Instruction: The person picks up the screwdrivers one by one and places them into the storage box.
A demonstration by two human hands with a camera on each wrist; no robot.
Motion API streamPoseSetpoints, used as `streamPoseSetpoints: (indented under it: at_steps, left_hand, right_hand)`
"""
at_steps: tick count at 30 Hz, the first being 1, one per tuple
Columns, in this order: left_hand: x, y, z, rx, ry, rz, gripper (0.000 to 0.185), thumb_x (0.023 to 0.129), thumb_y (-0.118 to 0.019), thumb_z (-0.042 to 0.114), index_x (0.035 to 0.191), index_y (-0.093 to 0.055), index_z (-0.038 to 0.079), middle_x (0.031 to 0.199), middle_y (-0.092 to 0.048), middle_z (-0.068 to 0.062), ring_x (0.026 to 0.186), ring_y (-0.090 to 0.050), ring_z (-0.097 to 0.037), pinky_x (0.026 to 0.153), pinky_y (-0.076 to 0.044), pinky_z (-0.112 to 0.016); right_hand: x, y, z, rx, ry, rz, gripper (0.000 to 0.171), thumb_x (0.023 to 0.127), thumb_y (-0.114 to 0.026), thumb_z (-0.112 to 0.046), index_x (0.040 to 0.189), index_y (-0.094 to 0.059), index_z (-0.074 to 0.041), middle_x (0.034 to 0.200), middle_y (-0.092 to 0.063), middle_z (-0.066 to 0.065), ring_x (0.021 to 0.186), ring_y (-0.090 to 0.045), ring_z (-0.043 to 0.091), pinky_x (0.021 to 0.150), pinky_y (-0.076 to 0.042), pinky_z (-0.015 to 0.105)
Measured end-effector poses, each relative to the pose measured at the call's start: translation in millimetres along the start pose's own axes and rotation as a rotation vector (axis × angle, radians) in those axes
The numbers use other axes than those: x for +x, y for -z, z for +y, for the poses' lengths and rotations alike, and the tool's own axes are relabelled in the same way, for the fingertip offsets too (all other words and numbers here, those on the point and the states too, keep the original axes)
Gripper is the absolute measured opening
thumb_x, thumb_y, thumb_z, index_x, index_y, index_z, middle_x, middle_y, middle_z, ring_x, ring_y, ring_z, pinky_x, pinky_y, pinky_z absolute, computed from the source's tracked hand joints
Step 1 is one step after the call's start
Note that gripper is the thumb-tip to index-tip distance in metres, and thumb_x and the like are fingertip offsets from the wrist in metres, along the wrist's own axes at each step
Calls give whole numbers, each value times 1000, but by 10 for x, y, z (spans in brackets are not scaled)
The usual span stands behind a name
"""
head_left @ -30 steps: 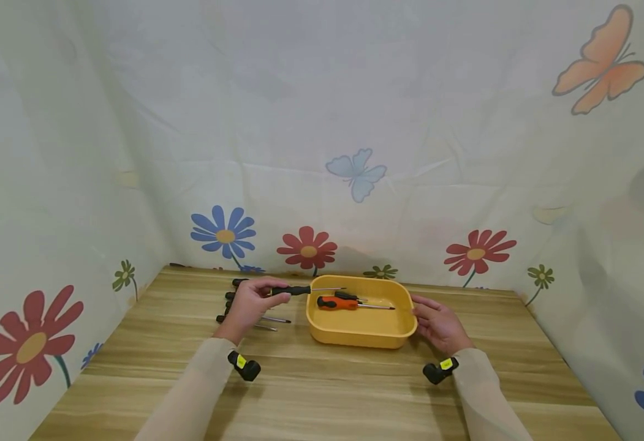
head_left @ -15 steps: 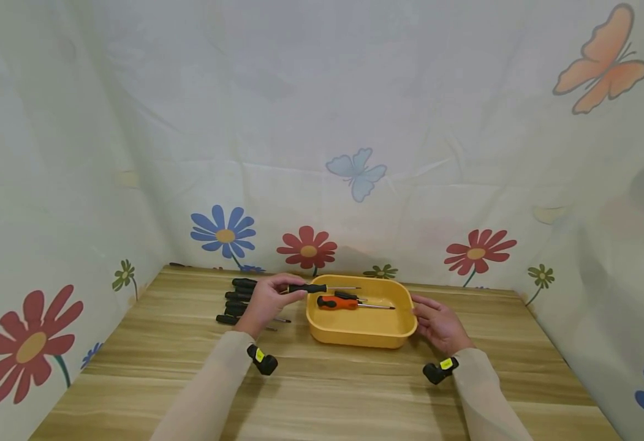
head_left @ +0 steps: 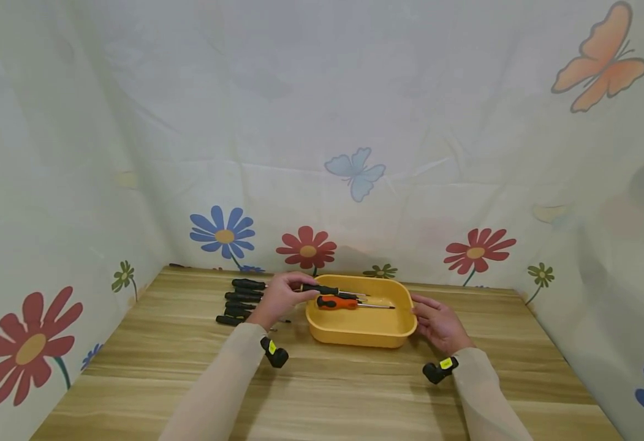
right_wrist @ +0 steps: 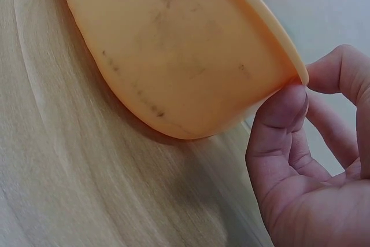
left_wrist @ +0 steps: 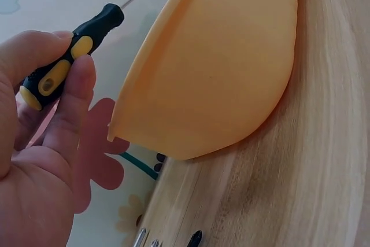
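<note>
A black-handled screwdriver with yellow inserts (left_wrist: 63,56) is pinched between thumb and fingers of the left hand (head_left: 280,297), its thin shaft over the near-left rim of the shallow yellow plastic tray (head_left: 363,334). Only the head view shows an orange-handled screwdriver (head_left: 337,302) lying inside the tray, and a row of black screwdrivers (head_left: 241,302) beside it on the table. The right wrist view shows the right hand (head_left: 437,324) — thumb pressed against the tray's rim. A wooden table (head_left: 327,398) — walled by flower-and-butterfly printed cloth (head_left: 355,122).
</note>
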State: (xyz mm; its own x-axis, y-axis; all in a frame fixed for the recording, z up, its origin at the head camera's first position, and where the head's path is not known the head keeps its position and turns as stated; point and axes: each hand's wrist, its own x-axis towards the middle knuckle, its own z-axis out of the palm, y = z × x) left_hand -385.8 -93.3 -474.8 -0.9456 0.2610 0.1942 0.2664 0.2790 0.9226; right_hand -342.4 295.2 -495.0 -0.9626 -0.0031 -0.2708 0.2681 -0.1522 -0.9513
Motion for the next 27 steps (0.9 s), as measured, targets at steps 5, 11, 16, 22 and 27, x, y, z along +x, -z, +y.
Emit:
streamPoseSetpoints:
  at_steps: [5, 11, 16, 22, 27]
  left_hand:
    - [66, -76, 45, 54, -7, -21, 23, 81, -88, 36, 102, -82, 28, 110, -74, 4, 98, -66, -20, 88, -59, -35]
    - [122, -181, 144, 138, 3, -55, 18, 83, -87, 30, 100, -83, 26, 106, -73, 4, 96, -62, -21, 89, -58, -34]
    - [169, -250, 196, 198, -21, -91, 13, 85, -85, 25, 98, -83, 25, 105, -74, 5, 97, -63, -19, 92, -58, -36]
    - [229, -314, 222, 231, -34, -135, 16, 85, -85, 20, 101, -83, 18, 104, -74, 4, 95, -62, -19, 86, -57, -35]
    - [287, -374, 223, 254, -2, -156, 13, 84, -86, 18, 96, -82, 20, 101, -74, 3, 93, -59, -20, 81, -57, -31]
  right_hand:
    - [-8, 0, 0, 1, -5, 3, 55, 99, -66, -10, 152, -49, -7, 122, -73, 7, 94, -72, 16, 85, -61, 31]
    - [-14, -6, -3, -10, -1, 6, 55, 99, -66, -11, 152, -49, -8, 128, -71, 10, 94, -71, 17, 85, -61, 31]
    - [-17, -13, -9, -8, 9, -6, 55, 100, -64, -10, 153, -47, -6, 125, -72, 10, 93, -72, 16, 82, -61, 29]
    - [-16, -22, -16, -1, 13, 0, 55, 100, -63, -7, 152, -47, -4, 111, -75, 6, 87, -70, 14, 78, -61, 28]
    - [-2, -23, -6, 5, 9, -6, 54, 100, -62, -6, 152, -47, -4, 110, -76, 5, 88, -71, 15, 80, -61, 29]
